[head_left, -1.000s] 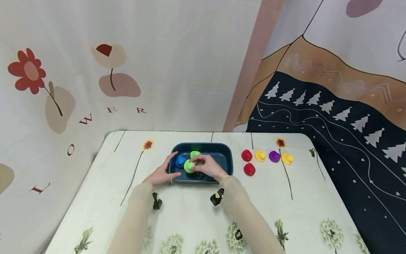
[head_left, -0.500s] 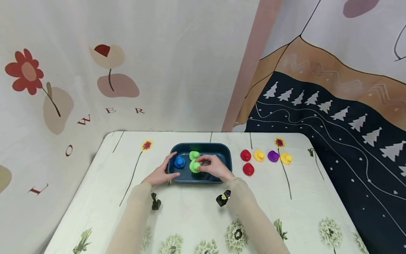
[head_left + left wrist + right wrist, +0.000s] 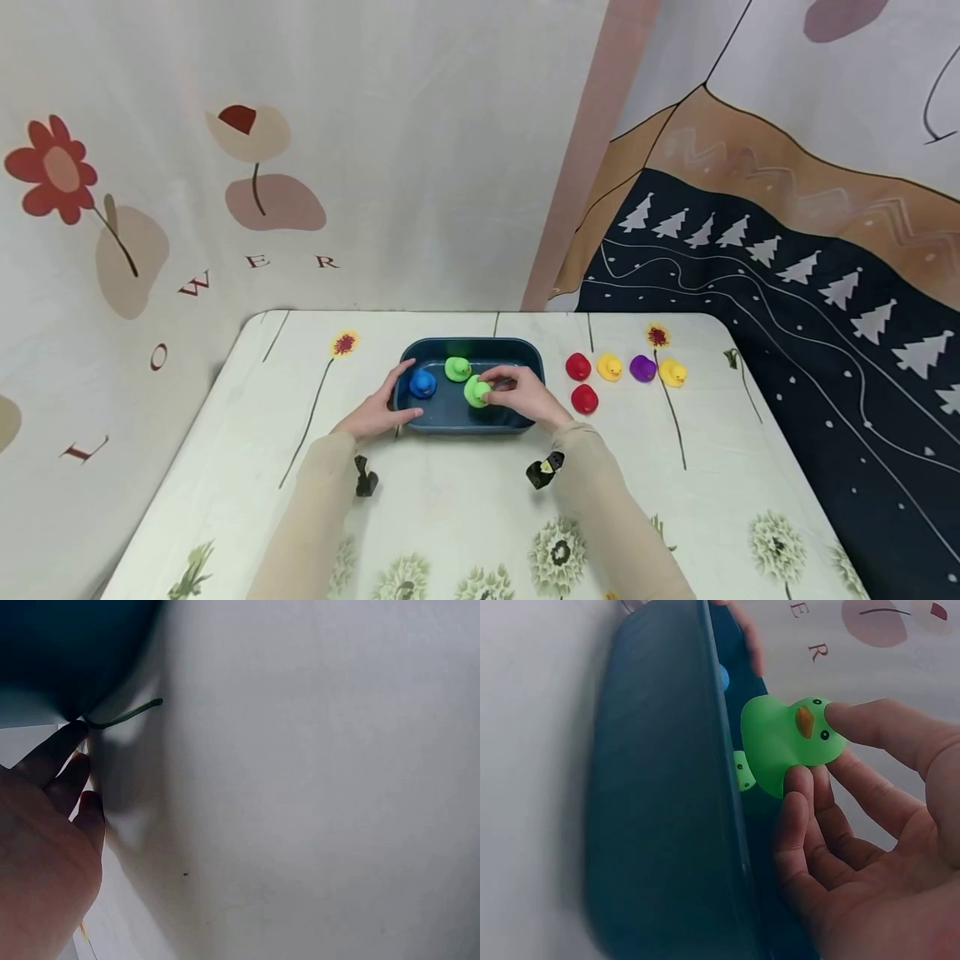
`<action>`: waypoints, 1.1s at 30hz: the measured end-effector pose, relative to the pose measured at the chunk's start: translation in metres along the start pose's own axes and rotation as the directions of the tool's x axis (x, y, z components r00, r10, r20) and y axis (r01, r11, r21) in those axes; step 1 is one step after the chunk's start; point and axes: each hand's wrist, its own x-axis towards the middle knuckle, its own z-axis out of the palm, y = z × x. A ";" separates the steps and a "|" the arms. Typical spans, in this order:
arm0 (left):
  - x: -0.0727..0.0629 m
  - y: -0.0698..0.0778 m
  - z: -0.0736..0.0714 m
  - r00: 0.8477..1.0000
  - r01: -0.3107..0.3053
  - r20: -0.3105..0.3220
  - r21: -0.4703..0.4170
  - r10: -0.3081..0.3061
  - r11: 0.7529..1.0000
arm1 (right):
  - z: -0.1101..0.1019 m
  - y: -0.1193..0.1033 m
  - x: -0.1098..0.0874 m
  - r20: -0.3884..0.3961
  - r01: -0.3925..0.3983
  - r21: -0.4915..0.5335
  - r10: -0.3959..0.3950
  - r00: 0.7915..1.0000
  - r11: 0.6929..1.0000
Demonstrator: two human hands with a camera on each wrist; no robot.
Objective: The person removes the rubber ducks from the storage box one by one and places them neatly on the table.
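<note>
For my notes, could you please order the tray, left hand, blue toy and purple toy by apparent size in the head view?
Tray
Left hand
Blue toy and purple toy: too alike to rank

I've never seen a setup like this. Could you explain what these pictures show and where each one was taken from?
There's no robot here, just a person using two bare hands. The wide picture comes from a camera worn on the head, looking down at a table. The two close-ups come from cameras worn on the wrists, one for each hand.

The left hand touches the left end of a dark blue tray. The right hand holds a green toy duck over it; the right-wrist picture shows this one closest. In the tray are a second green duck and a blue toy.

To the tray's right lie two red toys, two yellow ducks and one purple toy.
</note>
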 end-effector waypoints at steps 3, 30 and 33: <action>0.000 -0.001 0.000 1.000 -0.001 -0.003 0.010 0.001 1.000 | -0.004 0.000 -0.002 -0.002 -0.001 0.011 0.001 1.000 1.000; 0.001 0.000 -0.001 1.000 -0.007 0.004 -0.006 0.007 1.000 | -0.047 0.001 -0.026 -0.141 -0.084 -0.018 0.081 0.987 0.996; 0.000 0.000 -0.001 1.000 -0.006 0.003 -0.015 0.006 1.000 | -0.051 0.001 -0.028 -0.150 -0.084 -0.028 0.079 0.985 0.996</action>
